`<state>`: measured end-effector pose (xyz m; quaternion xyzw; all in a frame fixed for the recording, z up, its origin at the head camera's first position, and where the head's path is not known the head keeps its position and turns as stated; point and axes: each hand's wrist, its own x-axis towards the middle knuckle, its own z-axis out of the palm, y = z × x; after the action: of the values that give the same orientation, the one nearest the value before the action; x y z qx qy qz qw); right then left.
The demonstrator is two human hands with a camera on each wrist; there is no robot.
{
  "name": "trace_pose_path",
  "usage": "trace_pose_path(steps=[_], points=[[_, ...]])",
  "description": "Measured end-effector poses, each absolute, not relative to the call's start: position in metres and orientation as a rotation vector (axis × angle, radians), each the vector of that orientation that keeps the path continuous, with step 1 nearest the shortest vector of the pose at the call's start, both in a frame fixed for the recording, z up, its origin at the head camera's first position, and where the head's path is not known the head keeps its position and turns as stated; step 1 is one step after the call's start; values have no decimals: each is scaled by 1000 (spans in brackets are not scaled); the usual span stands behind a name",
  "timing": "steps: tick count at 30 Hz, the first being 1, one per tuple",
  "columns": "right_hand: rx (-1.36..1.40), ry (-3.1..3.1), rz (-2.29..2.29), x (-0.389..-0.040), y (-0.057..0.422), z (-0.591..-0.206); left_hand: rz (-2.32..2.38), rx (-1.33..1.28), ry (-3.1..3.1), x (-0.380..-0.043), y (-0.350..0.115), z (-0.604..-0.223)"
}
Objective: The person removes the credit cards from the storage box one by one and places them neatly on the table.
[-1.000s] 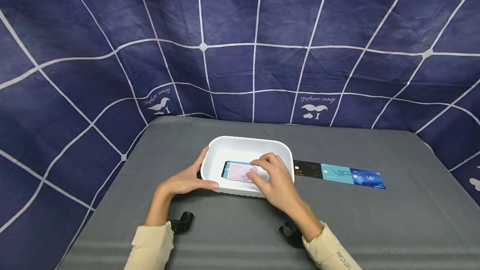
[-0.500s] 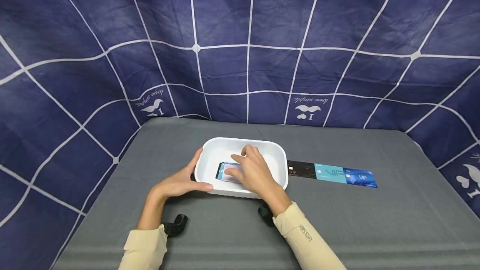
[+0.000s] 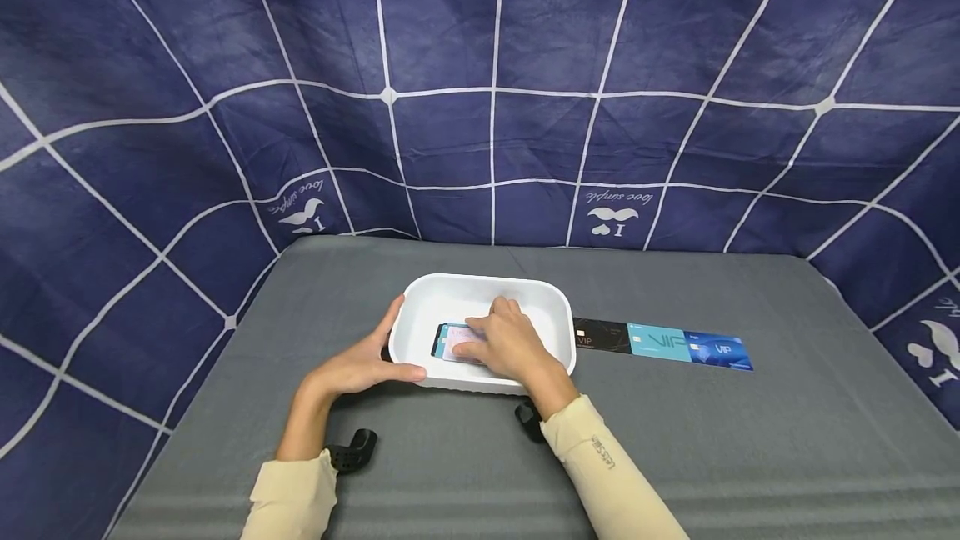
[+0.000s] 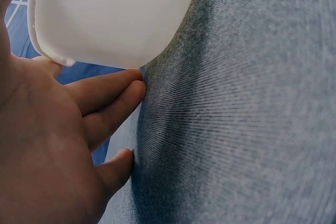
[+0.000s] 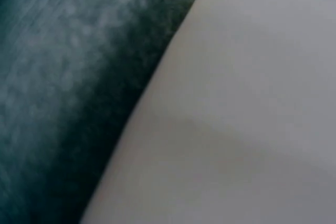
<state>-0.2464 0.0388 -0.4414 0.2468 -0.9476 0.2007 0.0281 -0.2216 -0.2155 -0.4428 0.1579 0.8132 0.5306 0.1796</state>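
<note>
A white rectangular plastic basket (image 3: pixel 442 297) stands on the grey cloth. My left hand (image 3: pixel 356 368) grips its left end, thumb along the front rim and index finger round the back corner. The left wrist view shows other fingers of that hand (image 4: pixel 58 135) lying against and below the basket's side. Inside lies a small stack of cards, a pink card (image 3: pixel 457 334) on top and a teal card's edge (image 3: pixel 444 343) showing beneath. Over the stack, my right hand (image 3: pixel 516 343) has thumb and index finger at the pink card; I cannot tell whether they pinch it.
Right of the basket, a black VIP card (image 3: pixel 602 336), a teal card (image 3: pixel 658 342) and a blue card (image 3: pixel 717 351) lie in a row on the grey-covered table (image 3: pixel 675 448). A dark blue curtain (image 3: pixel 555 140) with white grid lines hangs behind. Basket wall (image 5: pixel 241 103) fills much of the right wrist view.
My right hand has shifted left along the pink card, from its right end to its middle, then settled lower. The left hand keeps its hold on the basket. The head view has turned slightly right.
</note>
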Motion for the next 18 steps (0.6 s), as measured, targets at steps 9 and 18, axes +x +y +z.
trace_pose_path(steps=[9,18], points=[[792,-3050,440,-245,35,-440,1492,428,2307,-221,-216,-443],[823,-3032,446,-244,37,-441,1474,392,2308,-221,-215,-441]])
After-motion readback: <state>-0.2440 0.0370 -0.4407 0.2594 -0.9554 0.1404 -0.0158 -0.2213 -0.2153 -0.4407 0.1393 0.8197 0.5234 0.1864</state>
